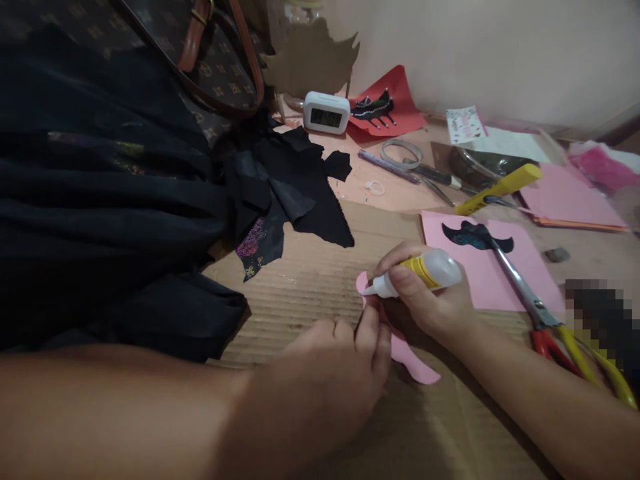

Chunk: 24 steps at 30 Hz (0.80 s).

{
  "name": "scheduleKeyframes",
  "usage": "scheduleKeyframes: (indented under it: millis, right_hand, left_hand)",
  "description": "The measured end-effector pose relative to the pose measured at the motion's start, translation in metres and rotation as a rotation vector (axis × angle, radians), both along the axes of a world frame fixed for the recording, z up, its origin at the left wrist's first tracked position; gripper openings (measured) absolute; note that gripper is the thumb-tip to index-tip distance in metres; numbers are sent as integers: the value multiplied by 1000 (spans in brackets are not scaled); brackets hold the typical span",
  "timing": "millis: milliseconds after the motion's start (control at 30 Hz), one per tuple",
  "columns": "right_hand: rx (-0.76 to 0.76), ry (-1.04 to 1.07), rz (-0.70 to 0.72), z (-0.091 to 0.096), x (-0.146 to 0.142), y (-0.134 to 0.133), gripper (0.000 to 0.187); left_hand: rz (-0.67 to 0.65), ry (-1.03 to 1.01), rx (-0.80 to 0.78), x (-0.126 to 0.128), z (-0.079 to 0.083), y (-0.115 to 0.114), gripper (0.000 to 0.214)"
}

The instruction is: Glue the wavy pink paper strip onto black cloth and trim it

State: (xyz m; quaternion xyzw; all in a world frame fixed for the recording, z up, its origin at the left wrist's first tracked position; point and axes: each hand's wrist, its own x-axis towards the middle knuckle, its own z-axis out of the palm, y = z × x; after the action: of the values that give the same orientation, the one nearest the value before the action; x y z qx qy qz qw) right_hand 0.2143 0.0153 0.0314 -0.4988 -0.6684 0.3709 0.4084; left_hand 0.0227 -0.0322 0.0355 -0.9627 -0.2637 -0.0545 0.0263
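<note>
Head view: both your bare hands are at work over a ribbed cardboard sheet (295,293).
Right hand (433,297): your grip is closed around a glue bottle (444,268), thumb and fingers about its yellow label, the bottle lying nearly level.
Nozzle: it points left out of your right-hand grip, at the far end of the pink paper strip (417,367); you cannot tell whether the tip touches.
Left hand (333,367): it lies left of the bottle grip and nearer you, bent fingers laid on the strip's middle; the thumb is hidden, so you cannot tell whether it pinches.
Pink strip: it sits on the cardboard under your left fingers, one rounded end showing by the nozzle, the wavy other end below your right hand.
Scissors (517,277): to the right of your bottle grip, blades over a pink sheet (533,260), tips at a black cutout (467,235).
Black fabric scraps (313,193): beyond your left hand, leftward of the bottle.
White clock (327,115): farther off past your grip, just beside a red sheet (407,100).
</note>
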Motion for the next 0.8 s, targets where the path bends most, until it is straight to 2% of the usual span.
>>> scheduleKeyframes:
  millis: [400, 500, 800]
  right_hand:
    - [16, 29, 12, 3, -2, 0, 14]
    - [41, 9, -29, 2, -2, 1, 13]
    - [-10, -5, -42, 5, -4, -2, 25]
  left_hand:
    - [-9, 28, -17, 0, 1, 1, 46]
    - [-15, 30, -15, 0, 1, 1, 47]
    - [-10, 3, -3, -1, 3, 1, 43]
